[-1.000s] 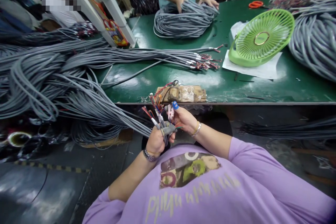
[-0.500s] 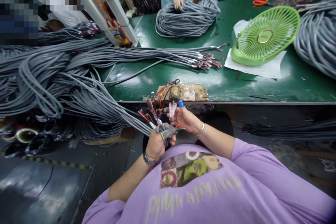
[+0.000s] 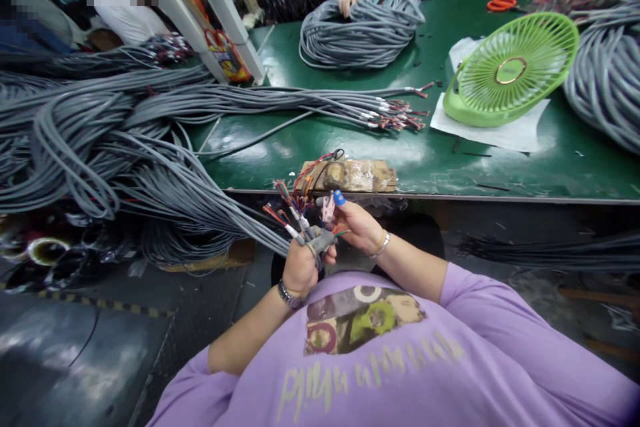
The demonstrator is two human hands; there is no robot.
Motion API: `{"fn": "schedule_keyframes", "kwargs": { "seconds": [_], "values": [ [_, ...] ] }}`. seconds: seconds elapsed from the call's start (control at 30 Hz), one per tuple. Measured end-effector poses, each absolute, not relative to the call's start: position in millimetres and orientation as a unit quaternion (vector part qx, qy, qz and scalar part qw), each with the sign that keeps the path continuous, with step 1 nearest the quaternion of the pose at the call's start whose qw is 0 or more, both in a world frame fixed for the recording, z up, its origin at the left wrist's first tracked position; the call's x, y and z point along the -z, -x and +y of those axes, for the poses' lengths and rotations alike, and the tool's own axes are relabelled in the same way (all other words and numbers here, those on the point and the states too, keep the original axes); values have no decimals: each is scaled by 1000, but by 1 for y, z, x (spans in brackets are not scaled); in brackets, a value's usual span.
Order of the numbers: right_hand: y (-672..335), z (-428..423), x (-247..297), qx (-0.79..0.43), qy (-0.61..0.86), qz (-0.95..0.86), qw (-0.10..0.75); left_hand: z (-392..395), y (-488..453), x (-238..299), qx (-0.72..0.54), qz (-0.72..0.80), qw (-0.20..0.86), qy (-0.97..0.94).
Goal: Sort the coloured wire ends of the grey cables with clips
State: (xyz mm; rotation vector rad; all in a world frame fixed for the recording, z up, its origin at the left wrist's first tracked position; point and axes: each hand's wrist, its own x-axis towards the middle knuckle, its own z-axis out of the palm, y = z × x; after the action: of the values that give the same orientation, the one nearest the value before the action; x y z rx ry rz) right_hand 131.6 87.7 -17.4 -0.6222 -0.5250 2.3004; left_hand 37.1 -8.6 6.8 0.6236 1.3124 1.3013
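My left hand [image 3: 301, 268] is closed around the ends of several grey cables [image 3: 250, 225], just below the table's front edge. Stripped coloured wires [image 3: 277, 215] fan out above that fist. One cable end bends to the right across the fingers, its thin wires [image 3: 342, 229] pointing at my right hand [image 3: 359, 225]. A blue cover sits on a fingertip of the right hand. Its fingers pinch a small pale pink piece [image 3: 329, 207], whose exact kind I cannot make out, close to the wires.
A taped wooden block [image 3: 363, 175] lies at the edge of the green table [image 3: 270, 160]. Behind are more stripped cables [image 3: 350, 107], a green fan [image 3: 515, 70], orange scissors [image 3: 501, 4] and a cable coil [image 3: 360, 33] under a co-worker's hand [image 3: 349, 0]. A post [image 3: 215, 20] rises at left.
My right hand has shifted slightly left, bringing the pale pink piece closer to the wires. The left fist has barely moved. The co-worker's body has moved right, one hand staying on the coil.
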Motion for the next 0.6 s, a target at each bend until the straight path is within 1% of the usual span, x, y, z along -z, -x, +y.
{"fn": "schedule_keyframes", "kwargs": {
  "seconds": [0.2, 0.33, 0.47, 0.6],
  "values": [
    [-131, 86, 17, -889, 247, -190, 335, -9, -37, -6, -546, 559, 562, -271],
    [-136, 85, 19, -904, 247, -176, 299, -12, -36, -8, -559, 556, 556, -265],
    [-141, 86, 19, -916, 222, -202, 266, -19, -35, -12, -568, 555, 546, -265],
    [-142, 89, 17, -908, 238, -216, 270, -22, -37, -15, -593, 551, 529, -255]
  ]
}}
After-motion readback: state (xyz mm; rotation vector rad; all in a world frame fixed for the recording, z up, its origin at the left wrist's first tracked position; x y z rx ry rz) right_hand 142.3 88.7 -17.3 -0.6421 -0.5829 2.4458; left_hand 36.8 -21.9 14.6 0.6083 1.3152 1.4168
